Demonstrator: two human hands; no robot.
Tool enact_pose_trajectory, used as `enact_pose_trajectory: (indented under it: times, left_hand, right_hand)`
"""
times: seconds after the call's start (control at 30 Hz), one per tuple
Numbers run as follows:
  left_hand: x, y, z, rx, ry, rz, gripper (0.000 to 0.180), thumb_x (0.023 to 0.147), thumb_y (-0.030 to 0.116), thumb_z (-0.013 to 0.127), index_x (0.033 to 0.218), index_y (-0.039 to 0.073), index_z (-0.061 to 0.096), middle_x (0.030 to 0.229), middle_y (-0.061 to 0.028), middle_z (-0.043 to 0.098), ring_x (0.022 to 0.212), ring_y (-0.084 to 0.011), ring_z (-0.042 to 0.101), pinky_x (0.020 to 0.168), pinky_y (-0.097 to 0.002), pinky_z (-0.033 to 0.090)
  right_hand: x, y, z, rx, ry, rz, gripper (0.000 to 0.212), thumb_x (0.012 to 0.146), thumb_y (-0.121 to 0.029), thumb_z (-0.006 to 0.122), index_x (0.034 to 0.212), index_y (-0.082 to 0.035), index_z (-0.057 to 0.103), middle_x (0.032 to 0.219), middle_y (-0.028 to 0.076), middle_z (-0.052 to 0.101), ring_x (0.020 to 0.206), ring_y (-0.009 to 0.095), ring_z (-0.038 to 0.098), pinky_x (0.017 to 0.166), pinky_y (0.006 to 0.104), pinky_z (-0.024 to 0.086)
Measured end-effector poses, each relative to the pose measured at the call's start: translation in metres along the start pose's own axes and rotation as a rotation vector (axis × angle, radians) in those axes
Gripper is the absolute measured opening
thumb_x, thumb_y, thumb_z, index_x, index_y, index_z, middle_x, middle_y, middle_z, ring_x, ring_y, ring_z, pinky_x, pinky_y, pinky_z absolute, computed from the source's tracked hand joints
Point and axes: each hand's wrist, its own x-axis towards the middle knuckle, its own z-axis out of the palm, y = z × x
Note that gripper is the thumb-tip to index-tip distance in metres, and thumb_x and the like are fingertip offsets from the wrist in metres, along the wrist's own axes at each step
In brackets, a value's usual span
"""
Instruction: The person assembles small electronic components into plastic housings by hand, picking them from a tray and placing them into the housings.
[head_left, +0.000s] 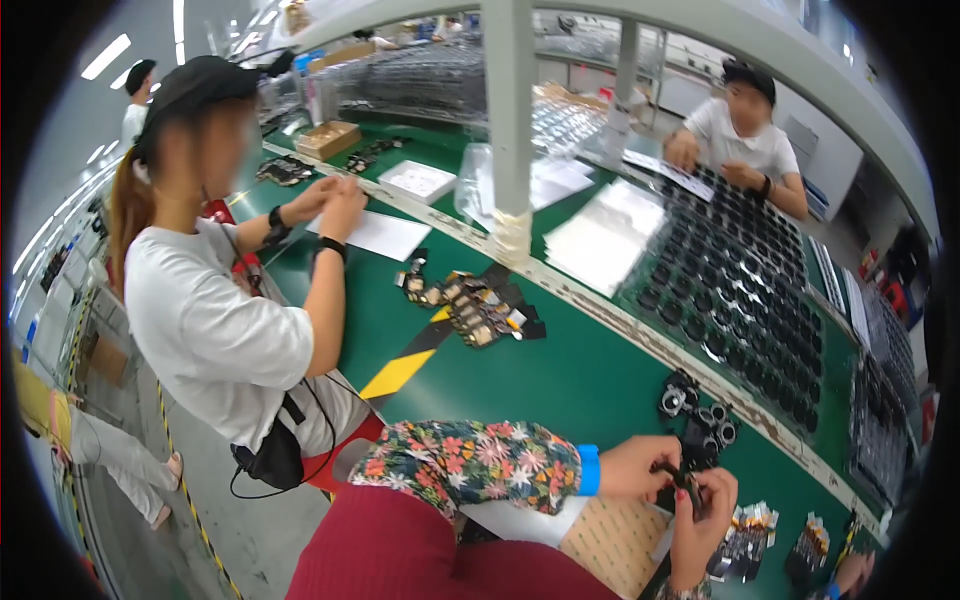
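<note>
My left hand (632, 467), on a floral-sleeved arm with a blue wristband, and my right hand (703, 528) meet at the near right of the green table (580, 380). Together they pinch a small black part (686, 483) between the fingertips. Just beyond my hands lies a heap of black ring-shaped parts (700, 418). A brown cardboard sheet (615, 545) lies under my hands, and small gold-and-black component packs (748, 538) sit to the right of it.
A co-worker in a white shirt (215, 320) sits at left, hands over a white sheet (380, 235). Another person (745, 140) sits across the table. Black trays of round parts (740, 280) fill the right. Loose small components (475, 305) lie mid-table beside yellow-black tape (400, 372).
</note>
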Motion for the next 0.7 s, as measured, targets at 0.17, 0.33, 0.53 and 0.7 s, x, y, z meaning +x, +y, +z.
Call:
enact_pose_trajectory:
  times: [0.17,0.33,0.53,0.7]
  left_hand:
    - [0.002,-0.001,-0.014,-0.103,0.029,-0.102,0.016,0.09,0.002,0.053,0.105,0.003,0.048,0.089,-0.0073,0.06,0.067,-0.0118,0.063,0.057,-0.0231,0.052]
    - [0.004,0.003,-0.016,-0.173,0.011,-0.182,0.018,0.089,-0.002,0.049,0.107,0.001,0.048,0.098,-0.0081,0.06,0.074,-0.0121,0.062,0.066,-0.0247,0.054]
    - [0.002,0.004,-0.009,-0.168,-0.056,-0.195,0.024,0.084,-0.006,0.048,0.107,-0.001,0.049,0.098,-0.0073,0.059,0.077,-0.0126,0.062,0.069,-0.0256,0.054]
    - [-0.004,0.002,0.003,-0.057,-0.05,-0.108,0.027,0.079,-0.008,0.052,0.105,-0.002,0.052,0.096,-0.0052,0.058,0.075,-0.0088,0.06,0.067,-0.0222,0.051]
  right_hand:
    - [0.013,0.002,0.002,0.066,-0.023,0.018,0.021,0.074,0.0,0.061,0.094,-0.001,0.057,0.101,0.009,0.05,0.09,0.017,0.05,0.074,0.0253,0.041]
    - [0.019,0.012,0.002,0.057,-0.011,0.049,0.029,0.071,-0.001,0.068,0.098,-0.001,0.058,0.099,0.003,0.053,0.062,0.006,0.041,0.054,0.0199,0.037]
    - [0.013,0.011,0.002,0.004,-0.042,0.079,0.031,0.068,-0.002,0.07,0.097,-0.001,0.058,0.098,0.004,0.053,0.066,0.009,0.046,0.058,0.0222,0.04]
    - [0.011,0.01,0.008,-0.151,-0.007,-0.044,0.037,0.063,-0.002,0.071,0.096,-0.001,0.055,0.094,0.01,0.054,0.084,0.023,0.058,0.071,0.0302,0.047]
